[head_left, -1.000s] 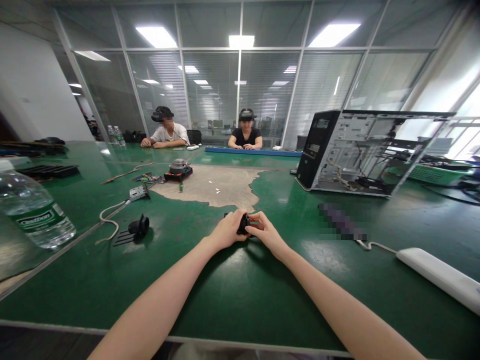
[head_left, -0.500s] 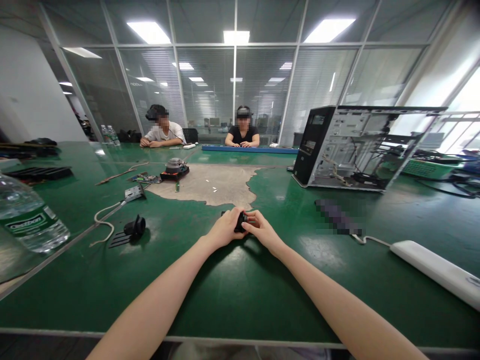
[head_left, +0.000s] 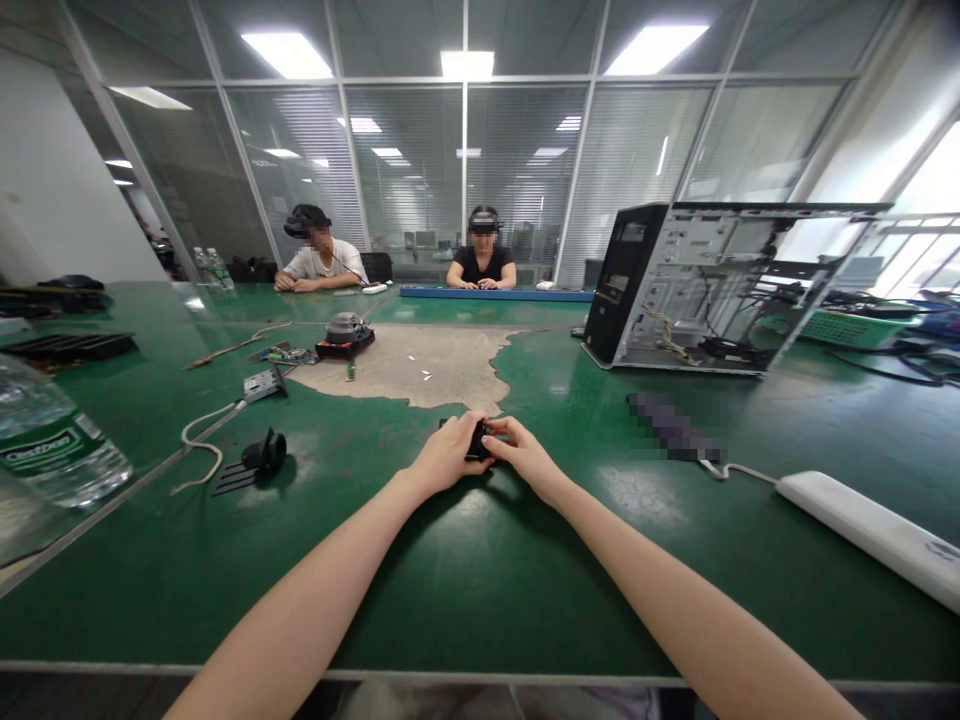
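Note:
Between both hands is a small black part (head_left: 478, 441), mostly covered by fingers, so its kind does not show. My left hand (head_left: 445, 452) is closed around it from the left, and a dark bit of it sticks out past the knuckles. From the right, the thumb and fingers of my right hand (head_left: 523, 452) pinch the same part. Both hands are just above or on the green tabletop (head_left: 480, 580), near the tip of a bare worn patch (head_left: 390, 370). To the left lies a black plastic piece (head_left: 262, 457) with a round collar and long prongs.
An open computer case (head_left: 630, 290) stands at the right, with a white power strip (head_left: 862, 525) nearer. At left are a water bottle (head_left: 52, 440), a metal bracket (head_left: 264, 384) with a pale cable, and a round-topped component (head_left: 345, 335). Two people sit across the table.
The view has shifted slightly. Both hands keep their hold on the black part, with only small finger movement on the right.

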